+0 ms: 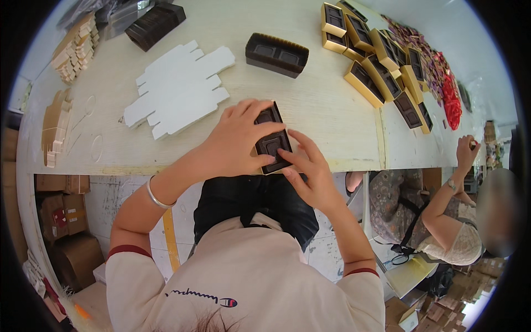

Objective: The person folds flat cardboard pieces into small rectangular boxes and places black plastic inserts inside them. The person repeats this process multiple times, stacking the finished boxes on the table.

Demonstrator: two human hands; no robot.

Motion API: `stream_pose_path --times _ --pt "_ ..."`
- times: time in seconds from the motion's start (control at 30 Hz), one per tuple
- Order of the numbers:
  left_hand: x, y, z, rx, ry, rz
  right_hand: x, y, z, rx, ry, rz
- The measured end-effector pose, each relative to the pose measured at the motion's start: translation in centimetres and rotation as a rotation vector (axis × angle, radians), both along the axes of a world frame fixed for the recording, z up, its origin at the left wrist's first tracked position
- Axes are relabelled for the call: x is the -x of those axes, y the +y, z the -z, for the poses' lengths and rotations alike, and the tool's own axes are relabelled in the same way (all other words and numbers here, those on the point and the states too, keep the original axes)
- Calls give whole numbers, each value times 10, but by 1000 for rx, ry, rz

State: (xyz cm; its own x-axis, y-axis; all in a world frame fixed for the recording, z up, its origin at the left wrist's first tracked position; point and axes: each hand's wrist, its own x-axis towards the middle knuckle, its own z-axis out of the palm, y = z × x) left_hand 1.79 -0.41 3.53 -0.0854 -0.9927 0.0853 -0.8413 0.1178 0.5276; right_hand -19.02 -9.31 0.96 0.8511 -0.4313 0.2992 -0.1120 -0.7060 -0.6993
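Observation:
At the table's front edge I hold a small box with a black plastic insert tray (272, 145), its two recesses facing up. My left hand (238, 138) wraps over it from the left, fingers across the far end and thumb on the near part. From the right, my right hand (311, 172) presses its fingertips on the insert's near recess, with the thumb at the near edge. The box's sides are mostly hidden by my fingers. Just beyond lies a nested stack of black insert trays (276, 55). Flat white carton blanks (180, 91) lie to the left.
Several gold boxes with black inserts (381, 66) are piled at the right, beside many small wrapped pieces (423, 52) and a red bundle (452, 102). Folded gold cartons (58, 127) line the left edge. Another dark tray stack (155, 26) lies far left. A co-worker (442, 216) sits at right.

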Motion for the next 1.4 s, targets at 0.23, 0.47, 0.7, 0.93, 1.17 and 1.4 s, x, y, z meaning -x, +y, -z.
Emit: stream_pose_path --times 0.23,0.47,0.7,0.93,1.17,1.4 --pt "-2 2 22 176 -74 -137 -13 25 25 472 -80 129" --pt "-26 15 -8 -177 365 -325 4 -8 22 370 -44 131" --pt "-29 19 19 -86 497 -83 2 -5 30 461 -135 160" --pt "-11 19 8 -157 287 -157 2 -11 17 512 -31 86" --pt "2 36 26 78 -279 -176 -20 -17 3 311 -19 -25" --pt "-58 68 8 240 -264 -513 18 -86 -43 346 38 174"
